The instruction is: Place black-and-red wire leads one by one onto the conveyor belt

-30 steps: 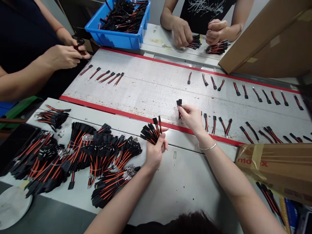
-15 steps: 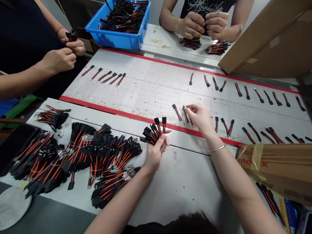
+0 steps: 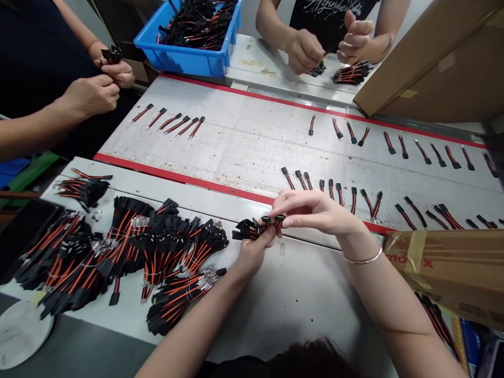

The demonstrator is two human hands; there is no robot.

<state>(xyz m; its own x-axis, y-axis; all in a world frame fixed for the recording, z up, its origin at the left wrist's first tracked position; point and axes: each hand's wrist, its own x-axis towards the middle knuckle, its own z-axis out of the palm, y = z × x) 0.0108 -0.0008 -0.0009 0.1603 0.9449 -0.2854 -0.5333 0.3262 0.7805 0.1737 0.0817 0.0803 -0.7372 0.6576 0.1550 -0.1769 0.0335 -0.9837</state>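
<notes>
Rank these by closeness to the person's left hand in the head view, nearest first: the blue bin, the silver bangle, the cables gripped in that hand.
1. Cables: nearest, gripped in the left hand.
2. Silver bangle: off to its right.
3. Blue bin: farthest, beyond the belt, at the picture's top.

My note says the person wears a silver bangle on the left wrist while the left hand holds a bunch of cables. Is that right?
Not quite. The head view shows the silver bangle on the right wrist; the left wrist is bare. The left hand does hold a bunch of cables, as you noted.
</notes>
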